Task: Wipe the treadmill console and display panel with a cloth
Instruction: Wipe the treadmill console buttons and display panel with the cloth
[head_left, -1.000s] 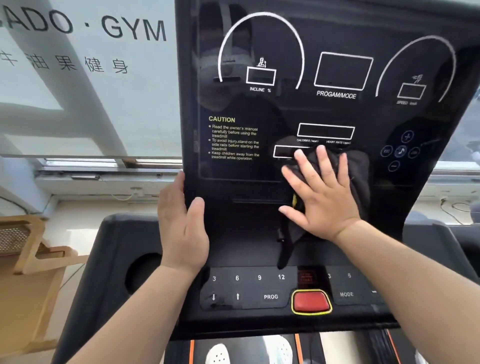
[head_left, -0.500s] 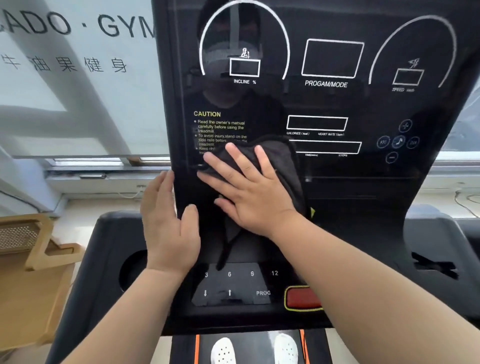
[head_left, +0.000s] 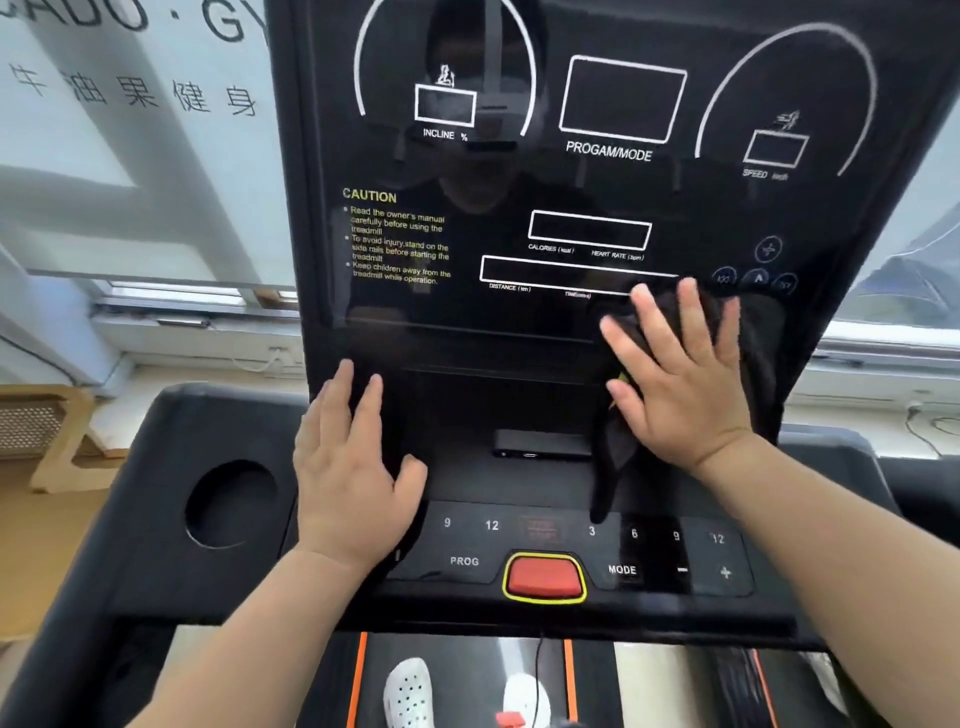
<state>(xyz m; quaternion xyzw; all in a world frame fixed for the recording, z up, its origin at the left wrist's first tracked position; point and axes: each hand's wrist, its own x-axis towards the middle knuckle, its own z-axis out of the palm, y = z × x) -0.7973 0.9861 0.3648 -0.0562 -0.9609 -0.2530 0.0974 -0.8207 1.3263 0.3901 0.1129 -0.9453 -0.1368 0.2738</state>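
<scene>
The right hand (head_left: 680, 395), fingers (head_left: 691, 322) spread straight, presses the cloth (head_left: 758, 353) at the lower right edge of the display panel (head_left: 545, 312), most of which lies up-left; the left hand (head_left: 353, 478) rests flat, empty, lower left.

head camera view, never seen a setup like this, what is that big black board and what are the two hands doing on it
This is one picture from a camera worn on a person's head, looking forward and down, so the arms are their own. The big black board is a treadmill's display panel, with outlined boxes for incline, speed, calories and distance, plus a yellow caution note. Below it is a button row with a red button ringed in yellow. The right hand lies flat, fingers spread, pressing a dark cloth against the panel's lower right. The left hand rests flat at the panel's lower left and holds nothing. A round cup hole sits at the left; white shoes show at the bottom.
</scene>
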